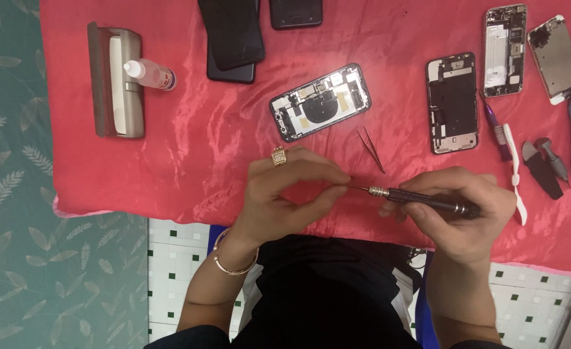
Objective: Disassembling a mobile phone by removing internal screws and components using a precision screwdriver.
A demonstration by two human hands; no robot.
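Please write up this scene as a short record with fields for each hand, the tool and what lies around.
surface: red cloth spread on a table
right hand: grips the dark screwdriver by its handle, held level
left hand: fingers pinched at the screwdriver's tip; ring and bangle worn
nearest phone: open phone, insides up, beyond the hands
tweezers: on the cloth between that phone and the hands
far left: small bottle lying on a grey case
right: more opened phones and tools
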